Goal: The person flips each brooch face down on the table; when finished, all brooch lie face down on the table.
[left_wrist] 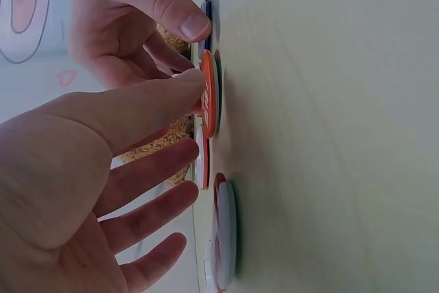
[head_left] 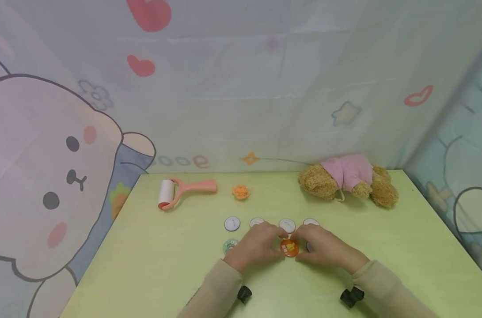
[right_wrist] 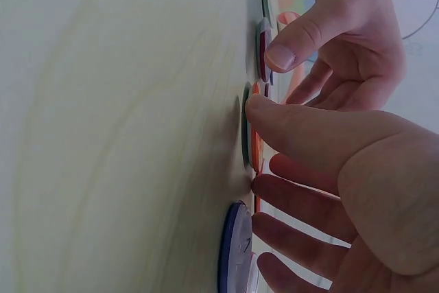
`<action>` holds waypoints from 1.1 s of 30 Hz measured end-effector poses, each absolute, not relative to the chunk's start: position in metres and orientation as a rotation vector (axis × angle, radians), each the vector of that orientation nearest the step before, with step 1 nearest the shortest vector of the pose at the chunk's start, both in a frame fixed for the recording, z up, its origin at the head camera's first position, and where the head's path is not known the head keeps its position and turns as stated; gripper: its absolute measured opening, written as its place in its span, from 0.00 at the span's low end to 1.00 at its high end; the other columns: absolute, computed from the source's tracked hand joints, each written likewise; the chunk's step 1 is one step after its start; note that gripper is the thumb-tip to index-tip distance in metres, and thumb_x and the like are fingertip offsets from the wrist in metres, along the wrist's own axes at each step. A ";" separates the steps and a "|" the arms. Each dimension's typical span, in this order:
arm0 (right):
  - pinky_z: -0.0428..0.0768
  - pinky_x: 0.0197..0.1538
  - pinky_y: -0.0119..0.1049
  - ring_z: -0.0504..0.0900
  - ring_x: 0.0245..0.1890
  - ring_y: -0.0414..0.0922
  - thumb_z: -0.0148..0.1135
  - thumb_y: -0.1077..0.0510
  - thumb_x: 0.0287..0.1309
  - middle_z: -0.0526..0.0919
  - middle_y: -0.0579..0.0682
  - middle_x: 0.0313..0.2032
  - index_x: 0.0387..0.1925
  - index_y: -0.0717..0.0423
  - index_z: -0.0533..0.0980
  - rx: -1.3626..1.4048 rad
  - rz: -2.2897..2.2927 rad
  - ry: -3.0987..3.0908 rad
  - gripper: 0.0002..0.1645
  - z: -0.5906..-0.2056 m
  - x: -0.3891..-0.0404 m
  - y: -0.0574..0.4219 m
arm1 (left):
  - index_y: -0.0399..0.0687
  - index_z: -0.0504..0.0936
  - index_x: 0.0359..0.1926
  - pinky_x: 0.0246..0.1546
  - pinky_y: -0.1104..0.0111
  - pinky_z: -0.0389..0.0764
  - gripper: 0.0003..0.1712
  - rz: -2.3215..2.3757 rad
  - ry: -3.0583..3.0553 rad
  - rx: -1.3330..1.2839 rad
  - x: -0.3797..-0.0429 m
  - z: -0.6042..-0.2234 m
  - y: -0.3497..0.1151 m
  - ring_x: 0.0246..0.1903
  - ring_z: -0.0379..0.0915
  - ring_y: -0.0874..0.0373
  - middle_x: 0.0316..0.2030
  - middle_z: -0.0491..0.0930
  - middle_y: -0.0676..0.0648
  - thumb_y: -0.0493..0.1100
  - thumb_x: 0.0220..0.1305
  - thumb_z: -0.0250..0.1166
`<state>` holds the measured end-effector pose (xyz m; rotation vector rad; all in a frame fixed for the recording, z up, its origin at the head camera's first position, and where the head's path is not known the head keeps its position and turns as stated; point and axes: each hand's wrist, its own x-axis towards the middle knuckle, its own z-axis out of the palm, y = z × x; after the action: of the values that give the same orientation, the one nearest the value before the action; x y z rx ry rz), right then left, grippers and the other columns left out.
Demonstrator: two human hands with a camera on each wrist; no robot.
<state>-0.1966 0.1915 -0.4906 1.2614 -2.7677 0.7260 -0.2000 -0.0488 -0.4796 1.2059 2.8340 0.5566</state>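
Both hands sit on either side of an orange-red round badge (head_left: 290, 247) with a yellow picture. My left hand (head_left: 258, 245) is at its left edge, with the thumb tip right at the badge in the left wrist view; the other fingers are loosely spread. From the right, my right hand (head_left: 324, 249) mirrors it, its thumb (right_wrist: 295, 118) straight along the badge's rim. A green badge (head_left: 230, 245) shows beside the left hand. Partly covered by the right hand is a dark blue-rimmed badge (right_wrist: 236, 248). Another dark red badge (right_wrist: 263, 49) lies near the left thumb.
Behind the hands, a row of white round discs (head_left: 232, 223) lies with pins showing. Farther back are a pink-handled roller (head_left: 197, 186), a small orange crumpled piece (head_left: 241, 192) and a plush toy (head_left: 346, 176) in pink. A printed cloth (head_left: 225, 88) hangs behind the table (head_left: 153, 265).
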 end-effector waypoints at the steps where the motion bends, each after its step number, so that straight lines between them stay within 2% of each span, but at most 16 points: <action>1: 0.80 0.51 0.42 0.80 0.43 0.40 0.81 0.56 0.50 0.86 0.40 0.42 0.46 0.52 0.85 1.262 0.723 -2.768 0.20 -0.490 -0.196 0.191 | 0.50 0.89 0.54 0.53 0.71 0.81 0.23 0.551 2.835 1.207 -0.200 -0.480 -0.049 0.47 0.83 0.62 0.48 0.89 0.55 0.46 0.56 0.80; 12: 0.81 0.54 0.45 0.80 0.46 0.41 0.81 0.55 0.52 0.87 0.45 0.46 0.51 0.57 0.85 1.245 0.673 -2.786 0.24 -0.487 -0.194 0.185 | 0.53 0.88 0.54 0.46 0.72 0.81 0.25 0.473 2.851 1.185 -0.200 -0.479 -0.046 0.41 0.81 0.64 0.44 0.89 0.58 0.45 0.53 0.81; 24: 0.83 0.54 0.47 0.82 0.49 0.44 0.81 0.54 0.53 0.87 0.46 0.47 0.52 0.57 0.85 1.210 0.629 -2.791 0.25 -0.489 -0.192 0.182 | 0.55 0.87 0.57 0.47 0.71 0.82 0.28 0.382 2.870 1.144 -0.199 -0.477 -0.043 0.44 0.83 0.64 0.48 0.89 0.58 0.47 0.55 0.82; 33: 0.84 0.53 0.48 0.83 0.47 0.45 0.81 0.54 0.55 0.88 0.46 0.46 0.49 0.57 0.86 1.193 0.640 -2.776 0.22 -0.488 -0.189 0.184 | 0.54 0.89 0.51 0.40 0.74 0.81 0.21 0.428 2.900 1.189 -0.198 -0.480 -0.039 0.37 0.81 0.66 0.41 0.89 0.58 0.51 0.57 0.82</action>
<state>-0.1888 0.1842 -0.4878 1.1928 -2.7764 0.6399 -0.1984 -0.0391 -0.4802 1.1891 2.8995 0.4283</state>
